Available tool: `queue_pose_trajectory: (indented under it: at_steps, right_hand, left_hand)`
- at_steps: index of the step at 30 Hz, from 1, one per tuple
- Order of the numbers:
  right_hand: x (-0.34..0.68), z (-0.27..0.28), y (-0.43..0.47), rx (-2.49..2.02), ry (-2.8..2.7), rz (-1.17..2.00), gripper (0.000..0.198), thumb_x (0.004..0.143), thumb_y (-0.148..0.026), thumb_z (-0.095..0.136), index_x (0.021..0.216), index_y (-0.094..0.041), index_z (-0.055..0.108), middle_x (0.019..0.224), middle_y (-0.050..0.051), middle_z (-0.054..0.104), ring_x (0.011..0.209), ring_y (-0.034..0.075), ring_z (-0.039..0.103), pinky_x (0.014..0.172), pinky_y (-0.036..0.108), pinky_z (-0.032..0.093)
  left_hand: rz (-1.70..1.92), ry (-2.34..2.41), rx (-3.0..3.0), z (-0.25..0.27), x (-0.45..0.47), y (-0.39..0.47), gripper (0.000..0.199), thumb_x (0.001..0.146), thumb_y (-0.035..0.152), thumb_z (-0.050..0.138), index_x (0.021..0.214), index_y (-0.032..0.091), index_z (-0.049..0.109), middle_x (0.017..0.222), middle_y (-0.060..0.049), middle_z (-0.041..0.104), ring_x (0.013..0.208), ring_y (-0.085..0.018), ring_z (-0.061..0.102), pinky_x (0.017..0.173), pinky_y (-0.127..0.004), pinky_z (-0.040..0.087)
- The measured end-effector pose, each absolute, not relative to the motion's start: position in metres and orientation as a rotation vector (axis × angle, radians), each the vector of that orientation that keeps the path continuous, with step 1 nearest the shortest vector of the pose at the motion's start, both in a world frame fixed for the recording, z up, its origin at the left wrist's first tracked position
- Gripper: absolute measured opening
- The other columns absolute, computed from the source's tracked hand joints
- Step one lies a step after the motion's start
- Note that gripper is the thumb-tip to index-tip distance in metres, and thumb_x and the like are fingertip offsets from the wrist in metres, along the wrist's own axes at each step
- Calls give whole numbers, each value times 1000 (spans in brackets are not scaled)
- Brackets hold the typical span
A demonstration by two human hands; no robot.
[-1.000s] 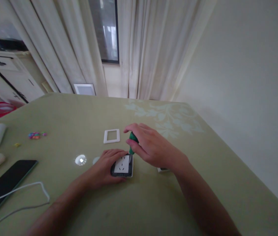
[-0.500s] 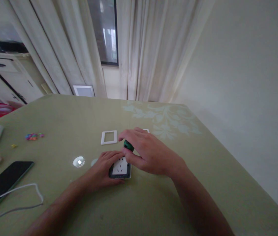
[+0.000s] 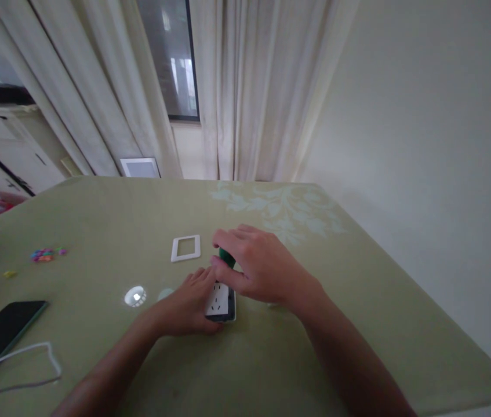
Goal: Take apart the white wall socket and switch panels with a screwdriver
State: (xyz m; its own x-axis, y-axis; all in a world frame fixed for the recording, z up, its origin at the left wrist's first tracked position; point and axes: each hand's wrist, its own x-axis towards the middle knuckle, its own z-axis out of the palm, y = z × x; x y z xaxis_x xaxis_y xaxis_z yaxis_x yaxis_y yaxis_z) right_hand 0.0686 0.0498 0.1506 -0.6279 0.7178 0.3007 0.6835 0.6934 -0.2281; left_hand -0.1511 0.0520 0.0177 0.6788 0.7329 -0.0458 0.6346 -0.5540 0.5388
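A white wall socket with a dark surround lies face up on the table. My left hand grips its left side, thumb at the near edge and fingers across the far left, covering part of the face. Above the socket's far end, my right hand is closed around the green handle of a screwdriver. The handle stands nearly upright; its shaft and tip are hidden by my hands. A white square cover frame lies flat just beyond my left hand.
A shiny round object and a pale disc lie left of my left hand. Farther left are a phone, a white cable and small colourful pieces. A wall borders the table's right side.
The view has swung slightly right. The socket and my left hand have shifted a little right on the table, and my left hand covers more of the socket. My right hand keeps its grip.
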Motion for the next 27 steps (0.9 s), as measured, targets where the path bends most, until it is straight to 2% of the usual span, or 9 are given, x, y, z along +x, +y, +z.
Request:
queue_pose_trajectory:
  at_steps: [3, 9, 11, 13, 15, 18, 20, 25, 27]
  right_hand:
    - [70, 148, 52, -1174, -2547, 47, 39, 113, -54, 48, 104, -22, 67, 88, 5, 72, 80, 22, 61, 70, 33, 36]
    - [74, 152, 49, -837, -2605, 283, 14, 111, -28, 55, 119, -18, 60, 112, 7, 75, 99, 22, 64, 91, 34, 45]
    - [75, 153, 47, -1040, -2576, 198, 17, 110, -35, 55, 111, -20, 62, 101, 7, 75, 90, 23, 64, 81, 34, 43]
    - [76, 153, 47, -1281, -2508, 83, 32, 111, -49, 52, 100, -21, 64, 87, 6, 73, 79, 23, 62, 70, 34, 37]
    - [79, 152, 48, -1303, -2490, 71, 38, 113, -52, 48, 98, -21, 64, 84, 6, 72, 77, 22, 62, 70, 34, 37]
    - [84, 153, 49, -967, -2551, 257, 16, 110, -30, 51, 112, -20, 63, 107, 7, 75, 96, 22, 64, 87, 35, 45]
    - [85, 152, 49, -875, -2545, 325, 18, 104, -24, 54, 119, -19, 62, 116, 9, 75, 104, 23, 64, 93, 35, 46]
    - [81, 147, 51, -1202, -2464, 134, 26, 109, -42, 53, 99, -21, 65, 86, 5, 72, 80, 22, 61, 75, 34, 42]
    - [81, 148, 51, -1055, -2501, 208, 20, 109, -36, 52, 103, -21, 65, 94, 5, 73, 86, 21, 62, 80, 34, 44]
  left_hand:
    - [305, 1080, 2327, 5, -157, 50, 84, 77, 30, 82, 150, 26, 42, 157, -18, 54, 145, -45, 50, 122, -68, 38]
    - [337, 1034, 2296, 1, -159, 48, 78, 76, 30, 83, 145, 29, 48, 148, -14, 59, 139, -45, 53, 119, -66, 41]
    - [336, 1033, 2294, 3, -158, 49, 77, 75, 30, 84, 143, 29, 49, 145, -13, 60, 137, -44, 54, 119, -65, 41]
    - [340, 1036, 2288, 4, -158, 50, 78, 75, 30, 84, 143, 29, 47, 145, -13, 60, 137, -43, 54, 119, -65, 40]
    - [344, 1040, 2285, 4, -158, 50, 77, 76, 29, 83, 143, 29, 46, 143, -13, 61, 135, -41, 55, 117, -63, 41]
    - [377, 1027, 2288, 2, -159, 50, 72, 75, 29, 82, 138, 28, 49, 138, -11, 63, 130, -39, 57, 113, -59, 45]
    - [396, 1014, 2294, 2, -159, 50, 67, 76, 30, 81, 135, 28, 52, 135, -11, 64, 127, -39, 59, 111, -57, 47]
    - [382, 1017, 2298, 2, -159, 50, 71, 76, 30, 82, 140, 29, 50, 143, -11, 62, 134, -40, 56, 116, -60, 44]
    - [383, 1016, 2297, 1, -160, 50, 71, 76, 29, 82, 140, 29, 51, 144, -11, 62, 135, -41, 56, 116, -61, 44]
